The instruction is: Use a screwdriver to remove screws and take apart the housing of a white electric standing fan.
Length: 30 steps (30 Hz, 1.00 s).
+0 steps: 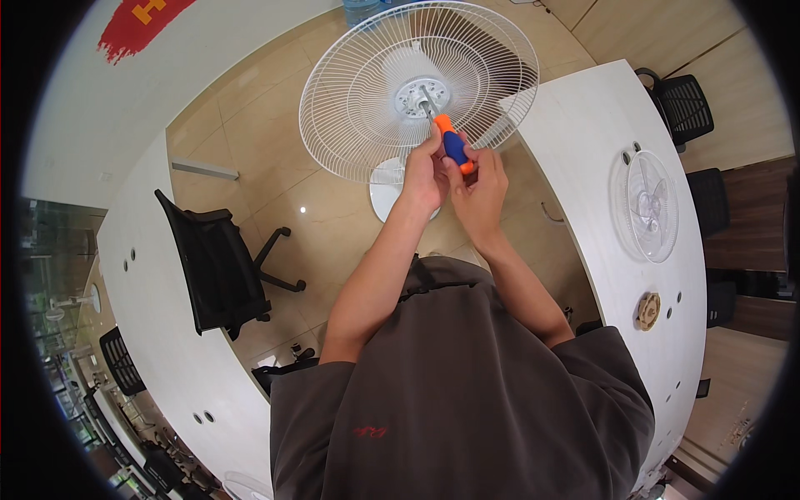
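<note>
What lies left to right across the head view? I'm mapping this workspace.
Black swivel office chair → round white wire fan guard → orange-and-blue screwdriver held by both hands → clear fan blade with front grille on the white table.

Both hands, left point(425, 177) & right point(482, 190), grip orange-blue screwdriver point(452, 144), tip at fan guard point(417, 87) hub.

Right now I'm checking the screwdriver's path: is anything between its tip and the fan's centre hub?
Nothing visible. Both hands hold the screwdriver, and its metal shaft runs straight to the hub inside the open rear grille. No front grille or blades cover it.
</note>
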Tool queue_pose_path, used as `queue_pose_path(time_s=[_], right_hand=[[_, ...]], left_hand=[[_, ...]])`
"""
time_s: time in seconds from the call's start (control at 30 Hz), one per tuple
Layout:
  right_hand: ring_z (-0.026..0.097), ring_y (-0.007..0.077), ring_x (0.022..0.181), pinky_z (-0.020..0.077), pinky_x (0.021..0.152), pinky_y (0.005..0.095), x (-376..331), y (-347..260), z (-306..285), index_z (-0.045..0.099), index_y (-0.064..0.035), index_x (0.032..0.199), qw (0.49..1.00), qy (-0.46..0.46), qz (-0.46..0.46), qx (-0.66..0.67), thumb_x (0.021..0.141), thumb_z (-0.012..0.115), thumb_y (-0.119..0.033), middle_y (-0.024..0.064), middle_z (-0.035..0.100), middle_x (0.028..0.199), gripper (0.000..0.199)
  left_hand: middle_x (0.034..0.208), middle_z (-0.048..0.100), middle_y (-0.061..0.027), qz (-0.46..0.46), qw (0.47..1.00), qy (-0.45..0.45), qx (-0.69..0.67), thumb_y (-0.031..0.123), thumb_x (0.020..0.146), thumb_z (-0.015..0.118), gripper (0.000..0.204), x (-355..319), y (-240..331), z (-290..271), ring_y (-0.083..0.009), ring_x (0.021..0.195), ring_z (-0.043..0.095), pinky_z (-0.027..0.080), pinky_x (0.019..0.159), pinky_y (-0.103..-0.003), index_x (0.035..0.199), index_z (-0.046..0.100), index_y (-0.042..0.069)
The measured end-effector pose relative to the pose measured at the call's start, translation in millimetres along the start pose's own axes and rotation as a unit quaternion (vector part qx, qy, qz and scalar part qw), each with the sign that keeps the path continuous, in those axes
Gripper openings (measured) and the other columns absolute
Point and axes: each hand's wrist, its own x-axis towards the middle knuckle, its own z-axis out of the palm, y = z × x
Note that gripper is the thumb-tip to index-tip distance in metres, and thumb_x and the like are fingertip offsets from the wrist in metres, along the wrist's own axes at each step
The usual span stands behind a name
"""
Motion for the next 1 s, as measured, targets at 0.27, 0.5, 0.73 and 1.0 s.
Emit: queue_pose_path(time_s=[0.27, 0.5, 0.73, 1.0], right_hand=[[0.057, 0.0253, 0.083, 0.0485, 0.07, 0.0349, 2.0, -15.1, -0.9, 0.057, 0.0045, 0.102, 0.986, 0.074, -0.145, -0.022, 0.078, 0.073, -0.007, 0.0165, 0.049, 0.102, 0.031], [0.058, 0.0253, 0.081, 0.049, 0.072, 0.0348, 2.9, -1.3, -2.7, 0.057, 0.0042, 0.101, 0.997, 0.029, -0.064, -0.026, 0.079, 0.072, -0.007, 0.0156, 0.05, 0.102, 0.029], [0.058, 0.0238, 0.082, 0.0491, 0.071, 0.0329, 4.0, 1.1, 0.5, 0.058, 0.004, 0.098, 0.982, 0.055, -0.174, -0.054, 0.078, 0.074, -0.01, 0.0156, 0.051, 0.102, 0.029], [0.056, 0.019, 0.07, 0.0468, 0.059, 0.0267, 3.3, 6.5, -0.1, 0.057, 0.0033, 0.094, 0.999, 0.029, -0.013, 0.01, 0.078, 0.074, -0.011, 0.0134, 0.053, 0.094, 0.028]], left_hand=[[0.095, 0.06, -0.0075, -0.007, 0.997, -0.036, 0.062, 0.034, 0.096, 0.055, 0.033, 10.6, -0.9, -15.0, -0.0189, 0.087, 0.057, 0.049, 0.081, -0.037, 0.103, 0.056, 0.002], [0.092, 0.061, -0.0072, 0.015, 0.999, -0.034, -0.003, 0.033, 0.096, 0.054, 0.033, 7.2, -9.3, -6.9, -0.0173, 0.085, 0.059, 0.051, 0.078, -0.033, 0.101, 0.057, 0.001], [0.098, 0.063, -0.0113, 0.005, 0.998, -0.055, 0.037, 0.031, 0.096, 0.054, 0.035, 13.4, -6.6, -13.8, -0.0178, 0.092, 0.06, 0.053, 0.081, -0.035, 0.107, 0.056, -0.001], [0.105, 0.059, -0.0098, 0.002, 0.999, -0.038, -0.003, 0.035, 0.098, 0.049, 0.037, -3.7, -7.5, 1.1, -0.0218, 0.093, 0.057, 0.049, 0.083, -0.037, 0.105, 0.055, -0.001]])
